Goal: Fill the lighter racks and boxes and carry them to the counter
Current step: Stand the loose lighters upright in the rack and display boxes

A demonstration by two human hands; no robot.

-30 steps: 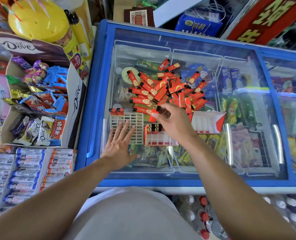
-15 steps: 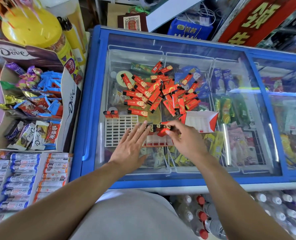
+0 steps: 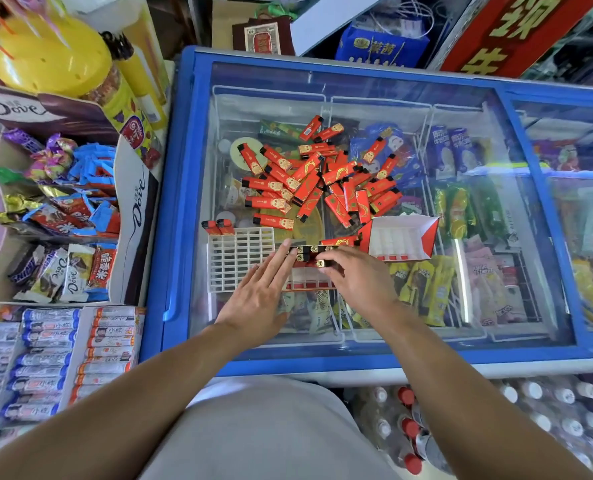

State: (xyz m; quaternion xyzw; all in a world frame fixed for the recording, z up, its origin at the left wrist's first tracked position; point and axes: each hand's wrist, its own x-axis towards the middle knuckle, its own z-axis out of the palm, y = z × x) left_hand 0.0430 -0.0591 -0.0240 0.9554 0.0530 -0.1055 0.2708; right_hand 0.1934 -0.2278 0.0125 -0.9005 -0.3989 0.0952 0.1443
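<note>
Freezer lid [image 3: 357, 81]: serving as my worktop; sloped glass, so I am judging that loose pieces could slide.
Candy display [image 3: 63, 202]: standing to my left, off the lid, not hindering.
Lighter pile [image 3: 315, 181]: lying loose beyond the racks, within reach of either hand.
Open box [image 3: 400, 242]: lying tipped just right of the tray, slots showing white; waiting its turn.
White rack [image 3: 239, 259]: sitting left of the tray, two lighters at its far corner, the other cells looking unfilled.
Red tray [image 3: 308, 282]: sitting between my hands, a few lighters standing at its far edge.
Left hand [image 3: 258, 292]: fingers straight, pressing flat against the tray's left side, grasping nothing.
Right hand [image 3: 353, 275]: pinching one lighter [image 3: 324, 263], lowering it into a slot.
Step advice: I am keeping the lighter upright, cap up, and bracing the tray so it is not skidding.
</note>
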